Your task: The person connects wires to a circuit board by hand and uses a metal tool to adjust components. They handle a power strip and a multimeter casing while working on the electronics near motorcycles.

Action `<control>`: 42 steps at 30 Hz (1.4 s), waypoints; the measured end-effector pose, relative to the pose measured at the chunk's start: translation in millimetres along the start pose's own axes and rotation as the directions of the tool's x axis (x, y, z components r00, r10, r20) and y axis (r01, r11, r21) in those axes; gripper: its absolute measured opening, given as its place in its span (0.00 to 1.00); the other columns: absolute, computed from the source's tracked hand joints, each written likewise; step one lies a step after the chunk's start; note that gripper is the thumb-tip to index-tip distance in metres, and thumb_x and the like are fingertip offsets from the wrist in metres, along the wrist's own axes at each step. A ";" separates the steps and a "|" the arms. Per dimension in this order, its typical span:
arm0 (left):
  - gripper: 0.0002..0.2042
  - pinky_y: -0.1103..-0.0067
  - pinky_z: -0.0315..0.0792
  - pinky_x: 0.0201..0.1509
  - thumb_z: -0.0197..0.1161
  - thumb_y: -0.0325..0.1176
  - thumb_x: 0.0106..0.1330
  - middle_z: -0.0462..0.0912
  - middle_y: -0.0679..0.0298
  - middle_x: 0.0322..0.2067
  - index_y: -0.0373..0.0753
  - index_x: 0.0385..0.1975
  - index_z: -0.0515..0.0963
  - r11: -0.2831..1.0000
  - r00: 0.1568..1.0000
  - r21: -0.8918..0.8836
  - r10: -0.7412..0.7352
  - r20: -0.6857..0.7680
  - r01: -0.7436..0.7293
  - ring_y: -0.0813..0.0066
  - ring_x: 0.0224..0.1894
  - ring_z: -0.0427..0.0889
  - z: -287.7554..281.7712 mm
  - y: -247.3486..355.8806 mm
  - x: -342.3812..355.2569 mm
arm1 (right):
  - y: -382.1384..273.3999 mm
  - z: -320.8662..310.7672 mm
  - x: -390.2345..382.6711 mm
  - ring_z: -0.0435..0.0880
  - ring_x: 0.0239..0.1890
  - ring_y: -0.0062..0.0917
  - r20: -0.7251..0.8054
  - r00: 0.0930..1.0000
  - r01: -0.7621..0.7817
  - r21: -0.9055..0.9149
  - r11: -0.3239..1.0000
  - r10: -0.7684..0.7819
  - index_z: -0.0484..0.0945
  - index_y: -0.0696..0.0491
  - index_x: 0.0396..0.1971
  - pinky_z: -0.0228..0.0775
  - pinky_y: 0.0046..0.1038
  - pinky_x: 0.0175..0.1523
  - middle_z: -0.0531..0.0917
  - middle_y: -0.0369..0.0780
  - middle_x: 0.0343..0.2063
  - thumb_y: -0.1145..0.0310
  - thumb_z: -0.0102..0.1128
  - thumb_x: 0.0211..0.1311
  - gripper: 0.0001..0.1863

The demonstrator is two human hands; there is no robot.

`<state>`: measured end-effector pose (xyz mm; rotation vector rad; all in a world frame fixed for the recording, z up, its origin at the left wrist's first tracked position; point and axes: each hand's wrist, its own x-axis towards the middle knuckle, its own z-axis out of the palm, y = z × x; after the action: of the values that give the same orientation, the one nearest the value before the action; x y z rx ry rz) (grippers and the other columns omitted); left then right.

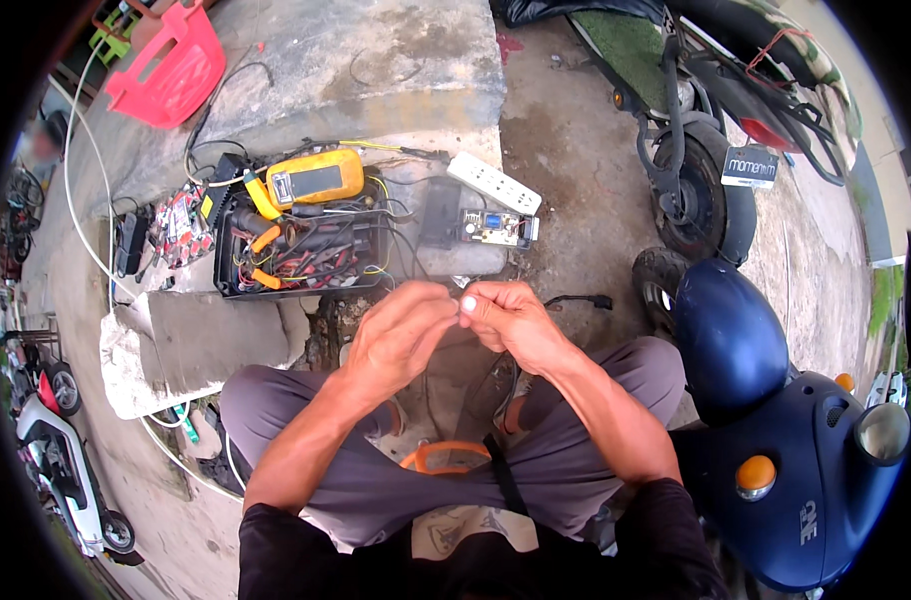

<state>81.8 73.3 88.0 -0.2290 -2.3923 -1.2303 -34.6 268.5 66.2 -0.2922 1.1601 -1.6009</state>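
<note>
My left hand and my right hand meet above my knees, fingertips touching. Both are closed in a pinch on something too small to make out. Just beyond them lies an open circuit board with a blue component, beside a white power strip. To the far left of my hands sits a black tool tray packed with red-handled tools, orange-handled tools and wires. A yellow multimeter rests at the back of the tray.
A dark blue scooter stands close on my right, another two-wheeler behind it. A concrete block is at left, with a white cable near it. A pink basket sits far left. A black plug lies right of my hands.
</note>
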 end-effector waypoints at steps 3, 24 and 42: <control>0.15 0.76 0.80 0.46 0.76 0.17 0.62 0.87 0.60 0.43 0.34 0.48 0.84 0.995 0.994 -0.018 -0.103 -0.018 0.103 0.72 0.43 0.87 -6.4 -0.7 3.8 | -4.5 11.1 4.6 0.68 0.27 0.12 -0.121 0.980 0.120 -0.270 0.955 -0.158 0.84 0.57 0.38 0.63 0.22 0.33 0.75 0.28 0.25 0.63 0.61 0.83 0.14; 0.12 0.73 0.82 0.48 0.75 0.15 0.63 0.87 0.56 0.43 0.34 0.44 0.84 0.988 0.998 -0.139 -0.069 0.011 0.070 0.64 0.45 0.88 0.1 1.8 -0.2 | 8.0 -6.2 7.3 0.67 0.24 0.11 0.022 1.000 -0.017 0.014 1.000 0.016 0.85 0.55 0.38 0.59 0.22 0.28 0.75 0.26 0.23 0.60 0.61 0.83 0.15; 0.10 0.76 0.81 0.48 0.75 0.16 0.65 0.88 0.60 0.43 0.33 0.43 0.84 0.910 0.951 -0.278 -0.300 0.069 0.307 0.75 0.44 0.87 -4.3 2.4 -5.5 | 4.5 15.5 -1.1 0.85 0.30 0.47 0.158 0.688 0.443 -0.865 0.237 -0.709 0.81 0.56 0.40 0.75 0.42 0.35 0.85 0.45 0.30 0.71 0.66 0.73 0.05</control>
<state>88.8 71.5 89.5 0.0479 -2.3240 -1.7280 -20.7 261.5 70.7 -1.3860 2.2574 -1.5255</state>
